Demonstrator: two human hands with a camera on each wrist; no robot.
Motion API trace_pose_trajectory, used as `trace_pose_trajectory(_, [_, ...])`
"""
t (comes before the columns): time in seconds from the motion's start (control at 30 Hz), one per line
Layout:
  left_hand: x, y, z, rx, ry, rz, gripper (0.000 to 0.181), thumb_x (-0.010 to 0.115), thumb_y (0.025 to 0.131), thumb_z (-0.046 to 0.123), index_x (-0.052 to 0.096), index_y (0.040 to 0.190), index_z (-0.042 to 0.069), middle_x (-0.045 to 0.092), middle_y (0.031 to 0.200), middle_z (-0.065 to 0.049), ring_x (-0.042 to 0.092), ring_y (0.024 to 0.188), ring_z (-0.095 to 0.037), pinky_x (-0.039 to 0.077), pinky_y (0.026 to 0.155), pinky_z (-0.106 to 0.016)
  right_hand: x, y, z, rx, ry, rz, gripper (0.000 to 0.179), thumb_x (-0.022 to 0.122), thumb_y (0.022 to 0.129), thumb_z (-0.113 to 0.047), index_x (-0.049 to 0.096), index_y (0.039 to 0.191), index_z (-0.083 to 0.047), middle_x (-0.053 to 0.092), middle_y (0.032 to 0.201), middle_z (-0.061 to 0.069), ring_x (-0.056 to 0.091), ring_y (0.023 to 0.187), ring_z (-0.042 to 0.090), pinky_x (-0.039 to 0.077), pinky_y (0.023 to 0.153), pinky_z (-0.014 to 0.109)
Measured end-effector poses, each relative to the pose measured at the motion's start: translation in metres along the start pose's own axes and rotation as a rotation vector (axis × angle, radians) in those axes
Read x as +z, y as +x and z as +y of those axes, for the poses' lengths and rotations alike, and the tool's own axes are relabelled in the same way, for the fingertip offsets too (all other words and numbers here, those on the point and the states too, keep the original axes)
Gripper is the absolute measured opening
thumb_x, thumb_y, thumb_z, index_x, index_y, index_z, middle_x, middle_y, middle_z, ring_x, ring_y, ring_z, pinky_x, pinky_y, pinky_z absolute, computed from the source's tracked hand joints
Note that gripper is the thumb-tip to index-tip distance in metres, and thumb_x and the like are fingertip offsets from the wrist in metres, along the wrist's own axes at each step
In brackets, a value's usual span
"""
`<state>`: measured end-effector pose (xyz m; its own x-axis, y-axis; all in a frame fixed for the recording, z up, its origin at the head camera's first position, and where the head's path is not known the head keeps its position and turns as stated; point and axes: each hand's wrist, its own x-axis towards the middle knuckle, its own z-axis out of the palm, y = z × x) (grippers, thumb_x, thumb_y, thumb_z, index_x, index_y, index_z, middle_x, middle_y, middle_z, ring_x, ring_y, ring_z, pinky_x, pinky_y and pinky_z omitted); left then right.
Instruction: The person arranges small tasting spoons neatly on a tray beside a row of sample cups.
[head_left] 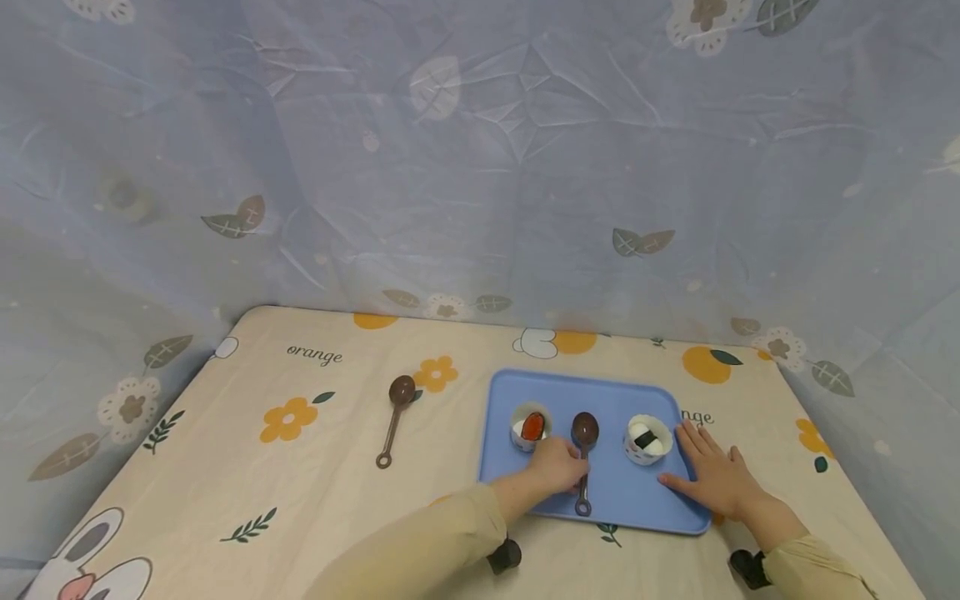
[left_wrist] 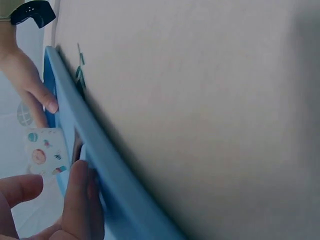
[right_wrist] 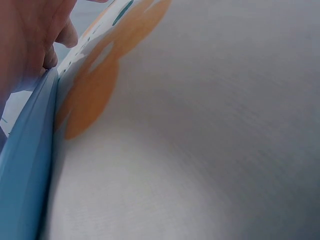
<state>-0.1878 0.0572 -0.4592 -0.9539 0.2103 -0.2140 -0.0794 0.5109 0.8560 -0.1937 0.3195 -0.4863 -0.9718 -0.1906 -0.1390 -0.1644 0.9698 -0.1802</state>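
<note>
Sleeved, the left hand [head_left: 557,468] is curled round the handle of the brown spoon [head_left: 584,446], which is lying mid-tray between two cups; the blue tray [head_left: 600,508] is steadied by the right hand [head_left: 716,477], fingers laid flat.

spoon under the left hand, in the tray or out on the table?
In the tray. The spoon lies on the blue tray between the two cups, bowl away from the person; the left hand holds its handle.

The blue tray [head_left: 600,392] is looking like smooth matt plastic, the brown spoon [head_left: 583,442] is shining glossy, and the tablecloth [head_left: 300,467] is appearing matt, wrinkled.
</note>
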Motion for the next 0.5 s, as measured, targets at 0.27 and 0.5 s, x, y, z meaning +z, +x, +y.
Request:
trace_pose_trajectory(0.27, [-0.021,-0.006,0.010,-0.047,-0.014,-0.136,0.025,0.063,0.084,0.017,0.064,0.101,-0.002,0.065,0.077,-0.011,0.065,0.064,-0.020,0.056,0.054,-0.026,-0.001,-0.001,0.000,-0.009,0.000,0.006,0.098,0.055,0.079,-0.063,0.026,0.142,0.006,0.024,0.148,0.029,0.023,0.133,0.051,0.015,0.098,0.078])
trace_pose_trajectory(0.5, [-0.038,0.000,0.014,-0.081,-0.201,-0.286,0.025,0.061,0.086,0.018,0.066,0.101,-0.002,0.066,0.102,-0.018,0.065,0.086,-0.030,0.059,0.070,-0.038,-0.002,-0.001,0.000,-0.013,0.006,0.003,0.097,0.055,0.080,-0.062,0.025,0.143,0.006,0.023,0.148,0.029,0.022,0.134,0.051,0.014,0.099,0.078])
